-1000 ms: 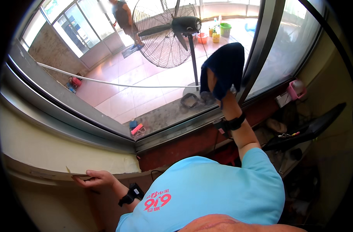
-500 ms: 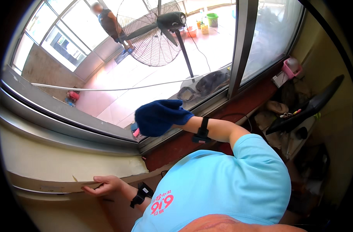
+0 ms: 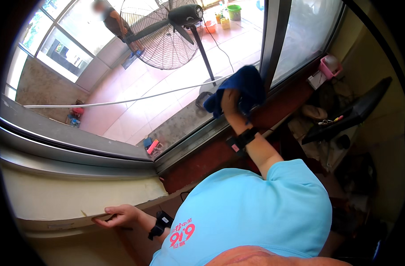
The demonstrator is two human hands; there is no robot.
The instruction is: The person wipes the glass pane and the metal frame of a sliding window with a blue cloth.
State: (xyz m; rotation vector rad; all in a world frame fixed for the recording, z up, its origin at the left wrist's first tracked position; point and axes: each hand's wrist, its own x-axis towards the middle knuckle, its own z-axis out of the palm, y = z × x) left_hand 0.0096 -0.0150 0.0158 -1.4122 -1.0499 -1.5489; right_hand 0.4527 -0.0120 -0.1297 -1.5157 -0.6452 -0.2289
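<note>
My right hand (image 3: 230, 102) is bent up at the wrist and holds a dark blue cloth (image 3: 250, 85) at the window, close to the upright metal frame (image 3: 273, 48). Folds of the cloth hide most of its fingers. Whether the cloth touches the glass or the frame, I cannot tell. At lower left, my left hand (image 3: 122, 214) rests against the edge of the cream wall ledge (image 3: 91, 195). Its thumb and fingers are apart, with nothing held in them.
Beyond the window stand a large black fan (image 3: 184, 17), a green bucket (image 3: 234, 12) and a person (image 3: 112, 20). A white pipe (image 3: 136, 100) crosses the view. A pink basket (image 3: 330, 66) and a dark screen-like panel (image 3: 353, 117) are at right, by the red sill (image 3: 184, 166).
My right hand has swept the blue cloth to the right and farther up, uncovering a pink and a blue item beyond the glass. My left hand stays at the ledge.
</note>
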